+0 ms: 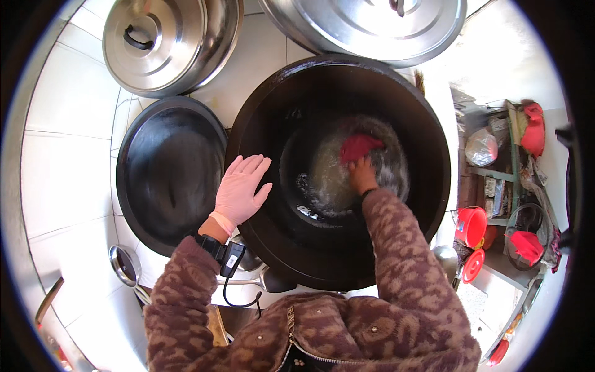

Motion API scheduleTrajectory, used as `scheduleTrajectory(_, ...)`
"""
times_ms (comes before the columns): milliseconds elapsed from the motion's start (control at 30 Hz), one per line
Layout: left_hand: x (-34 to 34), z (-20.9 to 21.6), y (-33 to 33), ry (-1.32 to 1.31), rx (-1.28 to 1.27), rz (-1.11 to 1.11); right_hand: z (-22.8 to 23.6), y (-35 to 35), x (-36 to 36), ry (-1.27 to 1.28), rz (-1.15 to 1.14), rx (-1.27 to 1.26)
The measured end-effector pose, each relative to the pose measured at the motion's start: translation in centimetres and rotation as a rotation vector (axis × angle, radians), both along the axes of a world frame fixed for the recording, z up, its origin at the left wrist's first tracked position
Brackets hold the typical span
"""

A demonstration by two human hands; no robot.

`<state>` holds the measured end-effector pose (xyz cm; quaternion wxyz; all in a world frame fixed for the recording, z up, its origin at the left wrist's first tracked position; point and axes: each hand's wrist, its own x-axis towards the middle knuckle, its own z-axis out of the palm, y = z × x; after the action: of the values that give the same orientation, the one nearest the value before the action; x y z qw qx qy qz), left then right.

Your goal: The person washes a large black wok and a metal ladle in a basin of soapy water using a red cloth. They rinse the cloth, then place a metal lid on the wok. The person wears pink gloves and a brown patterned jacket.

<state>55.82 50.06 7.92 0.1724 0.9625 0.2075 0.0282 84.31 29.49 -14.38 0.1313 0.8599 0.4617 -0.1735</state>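
A large black wok (421, 204) holds a shallow pool of cloudy, stirred water. Inside it, my bare right hand (362, 176) is down at the water with its fingers closed on a red cloth (360, 147). My left hand (242, 191), in a pale pink glove, lies flat on the wok's left rim with fingers stretched out and nothing in them. Left of that hand is a smaller black wok (170, 180), which looks wet and dark inside.
Two shiny steel lids, a left one (158, 46) and a right one (378, 25), stand behind the woks. A steel ladle (124, 265) lies at the left on white tiles. To the right, lower down, are a red bucket (471, 225) and cluttered shelves (493, 170).
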Motion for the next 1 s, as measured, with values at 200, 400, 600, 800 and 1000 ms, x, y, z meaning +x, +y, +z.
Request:
scheduleTrajectory(200, 0.0, 0.2, -0.2, -0.021, 0.012, -0.013, 2.1, -2.2, -9.9, 0.319, 0.215, -0.243)
scheduleTrajectory(400, 0.1, 0.3, -0.2, -0.019, 0.005, -0.021, 2.7, 3.7, -15.4, 0.378, 0.208, -0.049)
scheduleTrajectory(600, 0.1, 0.2, -0.1, -0.007, -0.010, 0.012, 0.5, 14.9, -13.0, 0.233, -0.193, 0.446)
scheduleTrajectory(800, -0.6, -0.5, 0.2, -0.060, 0.020, 0.039, 5.1, 21.4, -9.3, 1.009, -0.665, 0.995)
scheduleTrajectory(1000, -1.1, -1.3, 0.5, -0.212, 0.070, 0.037, 9.5, 18.0, -16.4, 1.108, -0.172, 1.057)
